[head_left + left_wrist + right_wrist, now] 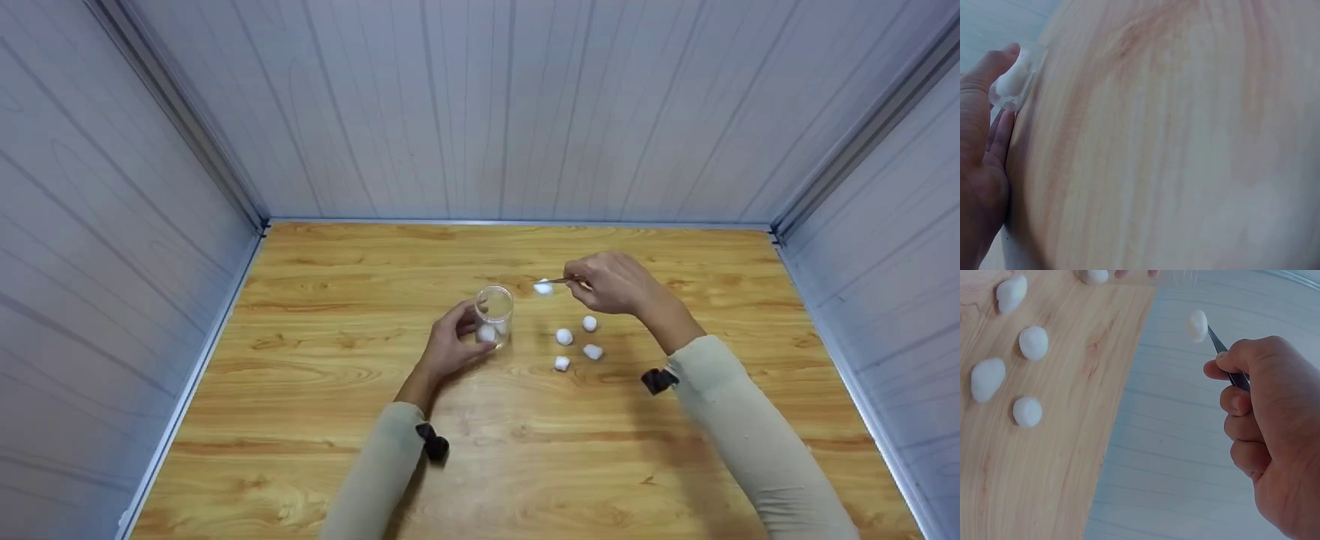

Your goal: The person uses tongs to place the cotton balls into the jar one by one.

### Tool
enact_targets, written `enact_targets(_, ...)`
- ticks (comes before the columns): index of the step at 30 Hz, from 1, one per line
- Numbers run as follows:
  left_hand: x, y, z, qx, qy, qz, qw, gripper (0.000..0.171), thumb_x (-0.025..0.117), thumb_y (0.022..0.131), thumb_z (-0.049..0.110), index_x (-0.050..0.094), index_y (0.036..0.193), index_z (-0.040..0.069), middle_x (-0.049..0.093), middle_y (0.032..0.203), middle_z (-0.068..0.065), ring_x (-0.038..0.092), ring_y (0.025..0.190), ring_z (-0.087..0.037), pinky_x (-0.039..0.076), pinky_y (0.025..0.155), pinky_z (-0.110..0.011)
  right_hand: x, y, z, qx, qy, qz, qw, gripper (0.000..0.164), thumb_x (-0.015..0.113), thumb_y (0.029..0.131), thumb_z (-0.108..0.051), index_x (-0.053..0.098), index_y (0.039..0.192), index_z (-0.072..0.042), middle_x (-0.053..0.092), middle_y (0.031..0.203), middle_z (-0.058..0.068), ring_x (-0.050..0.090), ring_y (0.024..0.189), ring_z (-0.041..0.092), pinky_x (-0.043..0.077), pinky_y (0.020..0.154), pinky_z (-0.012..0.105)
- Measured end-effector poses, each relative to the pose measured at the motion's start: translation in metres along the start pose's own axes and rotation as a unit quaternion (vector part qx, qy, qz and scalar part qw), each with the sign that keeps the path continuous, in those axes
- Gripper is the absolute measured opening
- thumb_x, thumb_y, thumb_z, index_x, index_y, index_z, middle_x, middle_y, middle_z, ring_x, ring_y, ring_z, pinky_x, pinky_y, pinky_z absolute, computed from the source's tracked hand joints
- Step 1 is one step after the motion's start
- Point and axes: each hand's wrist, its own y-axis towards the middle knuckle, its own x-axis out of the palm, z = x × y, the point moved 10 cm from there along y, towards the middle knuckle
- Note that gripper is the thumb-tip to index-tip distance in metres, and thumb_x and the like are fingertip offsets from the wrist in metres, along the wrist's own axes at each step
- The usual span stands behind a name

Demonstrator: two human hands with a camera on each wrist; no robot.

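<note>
On the wood-grained desk (465, 465), the left hand (448, 346) curls round a cup (494, 307) at its 2 o'clock; the right hand (611, 283) pinches tweezers (1219, 342) pointing to 9 o'clock, a cotton ball (543, 287) at their tips. Four loose cotton balls (564, 337) lie at the right hand's 7 o'clock. The cup is transparent, white cotton inside; the tweezers are slim, dark; the balls white, roundish.
</note>
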Motion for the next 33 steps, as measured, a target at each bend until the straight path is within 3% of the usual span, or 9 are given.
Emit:
enact_targets(9,-0.001,0.0,0.002,-0.003,0.004,0.005,1.0,0.075,0.094,0.087,-0.001,0.061,0.154,-0.001,0.07,0.149,-0.026,0.071,0.135,-0.044,0.064,0.119,-0.047,-0.002,0.004,-0.002,0.007,0.004,0.001,1.0,0.014,0.068,0.109,-0.013,0.08,0.107,-0.004,0.084,0.091,0.014,0.057,0.058,0.017,0.044,0.054,0.03)
enact_targets(17,-0.002,0.0,0.003,-0.003,0.005,0.011,0.9999,0.074,0.095,0.086,-0.001,0.062,0.153,-0.001,0.071,0.147,-0.028,0.072,0.133,-0.047,0.064,0.118,-0.054,-0.004,0.011,-0.01,-0.002,0.018,0.016,1.0,0.014,0.07,0.108,-0.012,0.08,0.107,-0.003,0.084,0.092,0.015,0.058,0.057,0.018,0.045,0.053,0.031)
enact_targets(27,0.0,0.001,-0.003,-0.014,0.01,0.005,0.9998,0.075,0.094,0.088,0.0,0.061,0.155,0.0,0.07,0.147,-0.026,0.072,0.135,-0.044,0.065,0.119,-0.043,-0.006,0.02,-0.022,-0.013,0.029,0.04,0.999,0.015,0.07,0.108,-0.012,0.081,0.102,-0.005,0.085,0.091,0.012,0.062,0.059,0.019,0.046,0.054,0.032)
enact_targets(33,0.0,0.001,-0.003,-0.02,0.008,0.005,0.9998,0.077,0.095,0.087,0.0,0.06,0.156,0.0,0.07,0.147,-0.026,0.072,0.135,-0.044,0.064,0.119,-0.044,-0.006,0.025,-0.031,-0.024,0.028,0.046,0.998,0.013,0.071,0.107,-0.012,0.08,0.102,-0.005,0.084,0.091,0.011,0.061,0.059,0.019,0.045,0.053,0.031)
